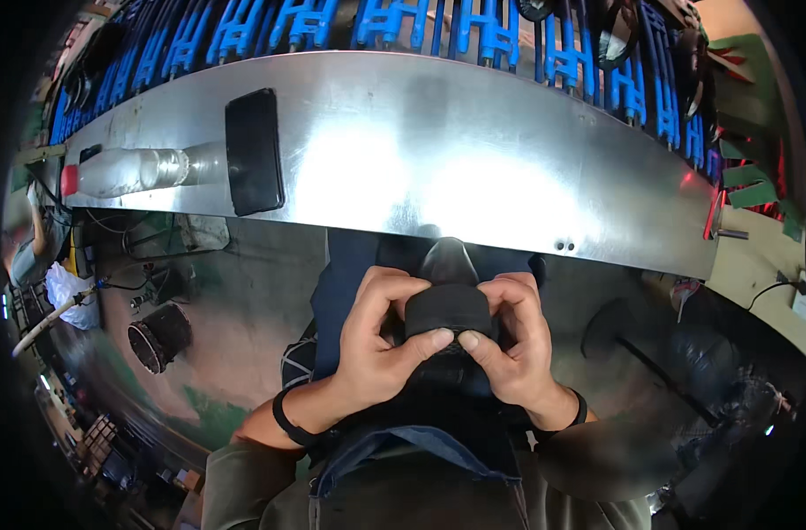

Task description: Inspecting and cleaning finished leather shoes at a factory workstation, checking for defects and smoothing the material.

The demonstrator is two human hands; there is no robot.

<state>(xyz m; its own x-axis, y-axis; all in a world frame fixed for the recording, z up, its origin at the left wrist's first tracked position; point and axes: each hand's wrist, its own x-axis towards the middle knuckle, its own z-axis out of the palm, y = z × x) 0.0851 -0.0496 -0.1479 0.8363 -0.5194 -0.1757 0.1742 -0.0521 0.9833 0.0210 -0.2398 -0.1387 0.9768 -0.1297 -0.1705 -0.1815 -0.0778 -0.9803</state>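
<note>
Between my hands is a black piece shaped like a bicycle saddle (447,307), its narrow, shiny nose pointing away toward the bench and its broad end toward me. My left hand (376,334) closes on its left side, fingers curled and thumb pressed on the near edge. On the opposite side my right hand (518,340) grips it the same way, the two thumb tips close together. My palms and fingers hide its flanks and underside. It is held just in front of the near edge of a metal bench (350,97), above my lap.
A black phone (255,152) and a clear bottle (138,172) with a red cap lie on the bench's left part. Blue bicycle forks (390,22) stand in a row behind it. A black bucket (160,337) is on the floor at left. Another person's arm (37,231) shows far left.
</note>
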